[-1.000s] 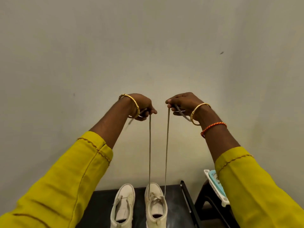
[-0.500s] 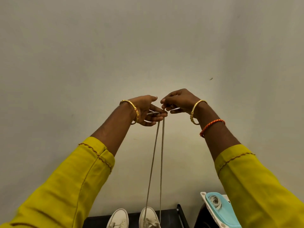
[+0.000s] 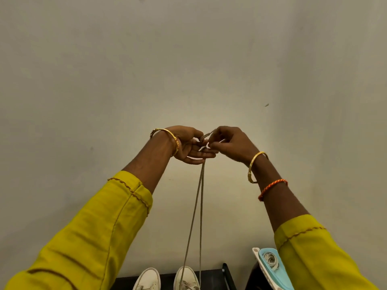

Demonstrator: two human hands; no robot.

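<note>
Plainly, a bare pale wall [image 3: 188, 59] fills nearly the whole view, with one small dark mark on it to the right. Along the bottom edge runs a dark bench [image 3: 125, 284]. Two white shoes stand on it side by side, toes to the wall: the left shoe [image 3: 147, 279], then the right shoe [image 3: 189, 276] just beside it. Right of them a black bar [image 3: 228, 275] slants up, and further right a pale blue tray [image 3: 264, 258] with a white rim holds something coiled; what it stands on is hidden by the yellow sleeve.

From the right shoe a grey lace [image 3: 198, 206] rises in two taut strands, apart at the shoe and drawing together at the top, where both grips meet in front of the wall.

The left grip [image 3: 187, 146] lies palm up, lower fingers nearly straight under the strands, thumb bent over and pinching the lace near its end. The right grip [image 3: 231, 144] touches it, fingers curled, tips pinching the lace too. A short loop shows above, between the two thumbs. Each wrist wears a gold bangle; the right also has an orange band.
</note>
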